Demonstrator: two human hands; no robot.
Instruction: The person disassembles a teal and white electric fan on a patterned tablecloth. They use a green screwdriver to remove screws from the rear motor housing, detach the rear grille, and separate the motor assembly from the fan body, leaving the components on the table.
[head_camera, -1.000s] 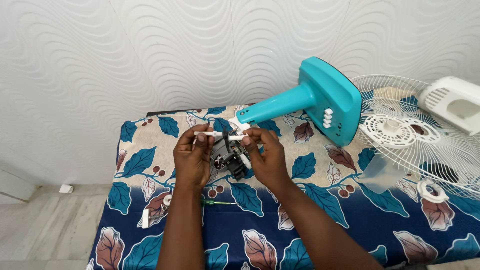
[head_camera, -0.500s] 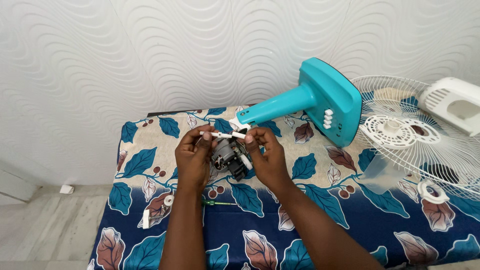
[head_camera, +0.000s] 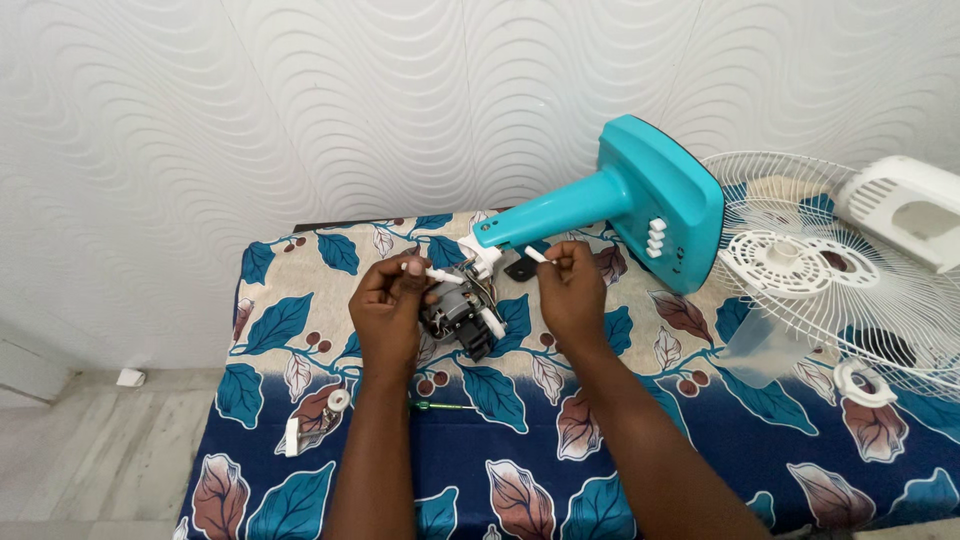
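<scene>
Right hand (head_camera: 572, 290) has pulled away from the motor (head_camera: 462, 312) since 0.5 s ago, moving right and a bit up, and took a short white pin (head_camera: 537, 254) with it. Before, both hands met over one white rod; now they're apart.

Left hand (head_camera: 388, 308): grip clenched on a white rod (head_camera: 432, 271) at the fingertips, rod roughly level, pointing right, just above the motor. Palm side sits against the motor's left.

Right hand: grip pinching the pin between thumb and fingers, pin tilted up-left, close under the teal stand (head_camera: 620, 205) neck.

Motor lies on the surface (head_camera: 700, 440) (leaf-print cloth) between the hands, dark body, white stub sticking out lower right.

Stand lies on its side, base to the right, white buttons facing the camera. White grille (head_camera: 840, 270) right of it, white housing (head_camera: 905, 205) on top at the far edge. Green screwdriver (head_camera: 440, 406) by the left wrist, small white parts (head_camera: 310, 420) near the surface's left edge.
</scene>
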